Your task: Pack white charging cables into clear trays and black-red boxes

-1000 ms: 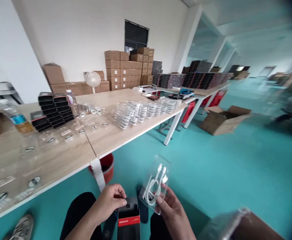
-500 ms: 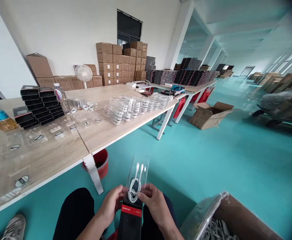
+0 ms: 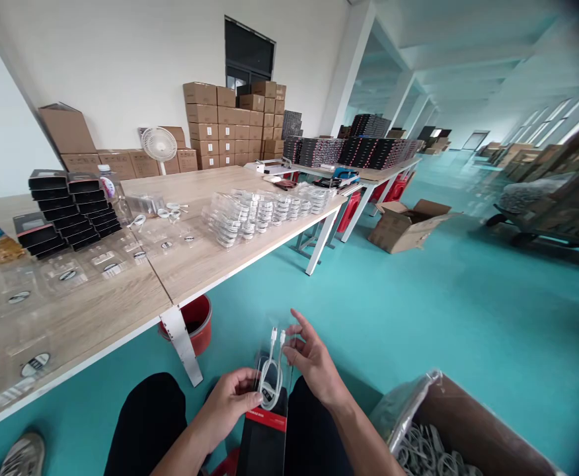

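Observation:
My left hand [image 3: 230, 404] grips the top of a black box with a red band [image 3: 264, 441] that rests between my knees. A clear plastic tray holding a coiled white cable [image 3: 271, 373] stands partly inside the box mouth. My right hand [image 3: 312, 362] pinches the tray's upper right edge with thumb and forefinger, the other fingers spread upward.
A wooden table [image 3: 200, 264] at left carries stacked black boxes [image 3: 74, 208], rows of clear trays with cables [image 3: 264, 211] and flat clear trays [image 3: 32, 291]. A red bin [image 3: 196, 322] stands under it. A lined carton of white cables [image 3: 448, 439] is at my right. An open carton [image 3: 406, 225] lies on the teal floor.
The clear tray has come from my right hand's side over to the box mouth and slid partway down into it. My view has shifted slightly right.

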Demonstrator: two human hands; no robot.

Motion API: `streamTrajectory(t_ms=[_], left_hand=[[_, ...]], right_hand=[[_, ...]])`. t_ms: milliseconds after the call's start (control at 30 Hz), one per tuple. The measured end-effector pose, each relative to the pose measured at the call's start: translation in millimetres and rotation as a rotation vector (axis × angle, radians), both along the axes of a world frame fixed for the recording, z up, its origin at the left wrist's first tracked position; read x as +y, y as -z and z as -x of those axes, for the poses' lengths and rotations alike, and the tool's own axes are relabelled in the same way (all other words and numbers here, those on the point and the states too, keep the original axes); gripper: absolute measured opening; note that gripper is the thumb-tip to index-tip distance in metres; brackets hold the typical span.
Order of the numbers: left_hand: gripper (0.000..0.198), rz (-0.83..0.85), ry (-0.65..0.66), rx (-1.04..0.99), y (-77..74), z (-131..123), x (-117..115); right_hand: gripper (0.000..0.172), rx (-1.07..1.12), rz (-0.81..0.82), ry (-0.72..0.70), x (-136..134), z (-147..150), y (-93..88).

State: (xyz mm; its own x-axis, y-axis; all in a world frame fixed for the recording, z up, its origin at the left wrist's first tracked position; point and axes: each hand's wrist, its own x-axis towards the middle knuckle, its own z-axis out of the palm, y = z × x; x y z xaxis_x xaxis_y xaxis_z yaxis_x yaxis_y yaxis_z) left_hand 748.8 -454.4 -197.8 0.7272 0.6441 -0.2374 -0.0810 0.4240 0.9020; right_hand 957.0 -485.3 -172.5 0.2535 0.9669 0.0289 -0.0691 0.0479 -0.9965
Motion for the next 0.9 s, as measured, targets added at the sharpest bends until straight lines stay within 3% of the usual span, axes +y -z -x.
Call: streamTrajectory(t_ms=[133, 267, 367, 467, 667, 767, 900], left_hand=[[0.05, 0.083, -0.082, 0.007, 12.1, 7, -4], [0.064, 0.108, -0.117, 0.005, 18.9, 17, -9], [0.065, 0.094, -0.137, 0.05, 25.0, 25, -15], [0.054, 0.067, -0.133, 0.08, 32.0, 31, -23], [0.039, -0.083, -0.162, 0.183, 39.0, 31, -31], [0.037, -0.174, -0.142, 0.258, 39.2, 31, -29], [0.039, -0.256, -0.17, 0.34, 41.9, 32, -26]], right_hand=[[0.061, -0.075, 0.076, -0.128, -13, 6, 10.1], [0.025, -0.266, 0.157, -0.243, -35, 19, 19.9], [0.027, -0.32, 0.242, -0.295, -50, 29, 25.7], [0.029, -0.281, 0.273, -0.291, -59, 34, 30.2], [0.027, -0.365, 0.316, -0.315, -58, 34, 22.9], [0.025, -0.349, 0.327, -0.261, -58, 39, 30.2], [0.039, -0.16, 0.353, 0.001, -63, 54, 59.1]])
